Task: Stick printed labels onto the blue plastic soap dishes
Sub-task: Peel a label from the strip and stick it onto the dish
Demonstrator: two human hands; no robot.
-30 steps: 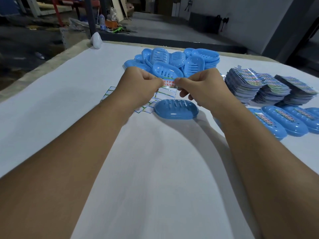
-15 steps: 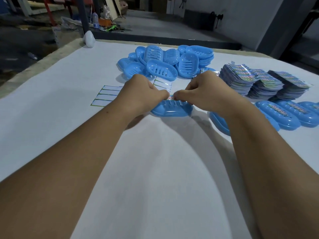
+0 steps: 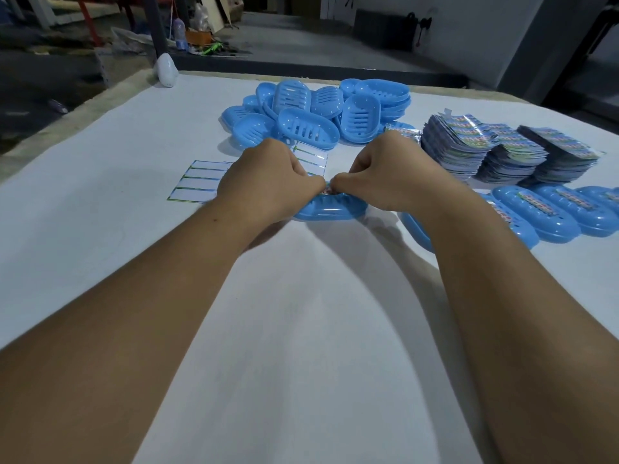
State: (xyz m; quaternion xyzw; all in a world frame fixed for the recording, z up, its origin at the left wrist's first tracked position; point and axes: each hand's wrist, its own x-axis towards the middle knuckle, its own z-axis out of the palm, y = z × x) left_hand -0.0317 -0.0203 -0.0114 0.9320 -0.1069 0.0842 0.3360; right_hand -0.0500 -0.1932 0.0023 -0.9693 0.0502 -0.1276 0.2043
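Note:
One blue soap dish lies on the white table in front of me. My left hand and my right hand rest on its top, fingertips meeting over a small printed label. The hands hide most of the label and the dish's top. Both hands pinch the label's ends against the dish.
A heap of unlabelled blue dishes lies behind my hands. Stacks of printed label sheets stand at the right, with a row of labelled dishes in front of them. Used backing sheets lie at the left. A white object sits at the table's far corner.
My hands came down from holding the label in the air above the dish. They now press it onto the dish's top.

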